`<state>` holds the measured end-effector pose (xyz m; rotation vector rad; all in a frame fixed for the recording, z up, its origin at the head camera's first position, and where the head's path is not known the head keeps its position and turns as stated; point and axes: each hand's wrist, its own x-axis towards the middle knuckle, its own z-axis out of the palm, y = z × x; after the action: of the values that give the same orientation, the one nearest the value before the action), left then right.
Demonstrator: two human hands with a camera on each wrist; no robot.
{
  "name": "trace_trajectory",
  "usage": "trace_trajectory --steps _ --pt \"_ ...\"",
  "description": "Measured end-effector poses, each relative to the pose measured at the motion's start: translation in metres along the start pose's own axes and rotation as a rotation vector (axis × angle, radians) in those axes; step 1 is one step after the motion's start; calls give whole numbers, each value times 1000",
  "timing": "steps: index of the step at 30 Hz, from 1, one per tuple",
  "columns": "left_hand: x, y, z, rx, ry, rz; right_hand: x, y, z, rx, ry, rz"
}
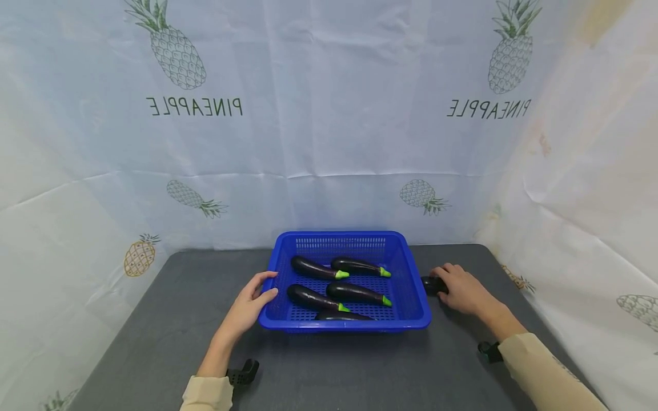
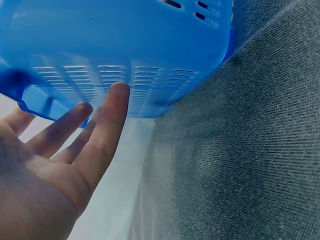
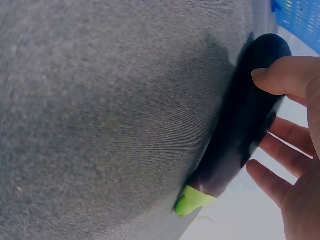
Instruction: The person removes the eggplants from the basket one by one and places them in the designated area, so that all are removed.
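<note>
Thumb and fingertips of my left hand [image 1: 249, 302] touch the left rim of a blue plastic basket [image 1: 344, 326]. In the left wrist view its other fingers [image 2: 102, 137] stretch, nearly straight, beside the slotted outer wall. To the right of the basket, my right hand [image 1: 462, 288] grips a dark purple eggplant [image 3: 240, 120] that lies along the grey cloth. The thumb presses on one side near the rounded end, with fingers on the opposite side. Its green stem end points away from the basket. In the head view the hand hides most of this eggplant.
Inside the basket lie several dark eggplants [image 1: 354, 293] with green stem ends, one partly hidden behind the front rim. The dark grey table [image 1: 329, 371] runs back to a white curtain [image 1: 334, 137] printed with pineapples, which also hangs along both sides.
</note>
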<state>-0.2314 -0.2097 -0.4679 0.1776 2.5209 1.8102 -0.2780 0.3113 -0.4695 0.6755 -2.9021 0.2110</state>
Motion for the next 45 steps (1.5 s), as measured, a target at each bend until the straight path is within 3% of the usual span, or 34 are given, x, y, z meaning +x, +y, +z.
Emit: trace_trajectory --steps 9,18,29,45 --pt "-1 1 -1 -5 -2 -4 1 -7 -19 25 -25 37" --pt "-1 2 -2 -8 -6 -2 7 -28 -54 14 33 17" --pt "-1 2 -1 -5 -1 -7 11 -60 -78 35 95 15" --pt "0 2 0 -35 -5 -6 23 -104 -92 67 113 -23"
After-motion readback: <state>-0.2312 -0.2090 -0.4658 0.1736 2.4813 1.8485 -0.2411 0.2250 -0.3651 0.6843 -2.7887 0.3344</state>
